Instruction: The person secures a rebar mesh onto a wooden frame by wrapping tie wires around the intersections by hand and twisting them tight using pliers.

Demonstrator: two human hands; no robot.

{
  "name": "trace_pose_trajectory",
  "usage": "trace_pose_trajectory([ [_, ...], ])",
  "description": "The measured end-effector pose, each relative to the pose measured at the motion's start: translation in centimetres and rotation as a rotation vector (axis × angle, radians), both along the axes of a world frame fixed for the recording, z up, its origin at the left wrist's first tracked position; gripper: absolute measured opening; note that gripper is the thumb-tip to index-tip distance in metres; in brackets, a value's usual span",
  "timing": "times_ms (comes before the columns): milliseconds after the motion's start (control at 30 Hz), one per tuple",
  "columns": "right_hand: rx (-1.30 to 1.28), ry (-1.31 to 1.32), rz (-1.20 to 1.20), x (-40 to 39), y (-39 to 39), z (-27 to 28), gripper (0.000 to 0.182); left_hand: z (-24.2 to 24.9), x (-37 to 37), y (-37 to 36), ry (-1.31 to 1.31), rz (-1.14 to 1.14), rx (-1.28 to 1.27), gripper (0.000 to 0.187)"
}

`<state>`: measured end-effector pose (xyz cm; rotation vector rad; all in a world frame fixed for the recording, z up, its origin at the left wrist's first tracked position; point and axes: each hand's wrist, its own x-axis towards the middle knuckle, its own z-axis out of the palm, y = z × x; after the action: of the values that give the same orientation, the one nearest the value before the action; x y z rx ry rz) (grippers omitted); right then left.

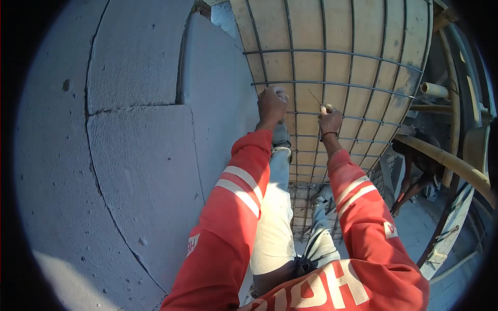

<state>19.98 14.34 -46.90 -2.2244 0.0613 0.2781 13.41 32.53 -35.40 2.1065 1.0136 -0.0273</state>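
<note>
A grid of thin steel bars (pixel 337 83) lies over tan boards (pixel 306 31). At the grid's left edge is my left hand (pixel 272 106), its fingers curled closed near a bar crossing; whatever they grip is hidden. To the right, my right hand (pixel 330 120) pinches a thin wire (pixel 314 97) between thumb and fingers. The wire's free end points up and left, over the boards. Both hands are in front of the grid, a short way apart.
A pale block wall (pixel 140 145) with dark joints fills the left side. Bamboo poles (pixel 446 160) and a leaning plank (pixel 447 233) stand at the right. Another person (pixel 420 160) is partly visible behind the poles. Below, my legs and feet are over more steel mesh.
</note>
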Motion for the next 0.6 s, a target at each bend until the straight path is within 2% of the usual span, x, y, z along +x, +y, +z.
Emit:
trace_pose_trajectory([
  [100, 0.096, 0.122, -0.045, 1.2, 4.2, -2.1, 0.015, -3.5, 1.8, 2.0, -0.044, -0.056, 0.12, 0.027],
  [167, 0.145, -0.039, -0.013, 1.3, 5.8, -4.9, 0.014, -5.8, 3.2, 2.8, 0.005, -0.064, 0.155, 0.027],
  [200, 0.137, -0.033, -0.013, 1.1, 6.4, -5.0, 0.014, -6.7, 3.6, 2.9, 0.01, -0.065, 0.147, 0.027],
  [267, 0.123, -0.114, 0.046, 1.3, 7.5, -4.2, 0.018, -7.5, 4.7, 3.0, 0.002, -0.01, 0.356, 0.025],
  [300, 0.102, -0.092, 0.055, 1.4, 7.8, -4.1, 0.018, -7.0, 5.4, 3.1, 0.006, -0.011, 0.351, 0.025],
  [367, 0.091, -0.16, 0.062, 1.4, 8.3, -5.3, 0.015, -5.5, 6.9, 3.5, 0.256, 0.058, 0.117, 0.025],
  [400, 0.09, -0.234, 0.073, 1.4, 8.6, -5.4, 0.013, -5.7, 7.1, 3.4, 0.259, 0.057, 0.116, 0.025],
  [467, 0.148, -0.239, 0.054, 1.2, 9.0, -5.3, 0.013, -5.9, 7.8, 2.9, 0.311, 0.266, 0.021, 0.024],
  [500, 0.205, -0.244, 0.038, 1.1, 9.0, -4.9, 0.013, -6.5, 8.1, 3.0, 0.309, 0.265, 0.02, 0.024],
  [567, 0.155, -0.264, 0.059, 1.2, 9.1, -4.1, 0.013, -7.6, 8.6, 3.2, 0.301, 0.463, -0.137, 0.027],
  [600, 0.106, -0.28, 0.083, 1.2, 9.0, -4.0, 0.013, -7.7, 8.7, 3.1, 0.301, 0.46, -0.139, 0.027],
])
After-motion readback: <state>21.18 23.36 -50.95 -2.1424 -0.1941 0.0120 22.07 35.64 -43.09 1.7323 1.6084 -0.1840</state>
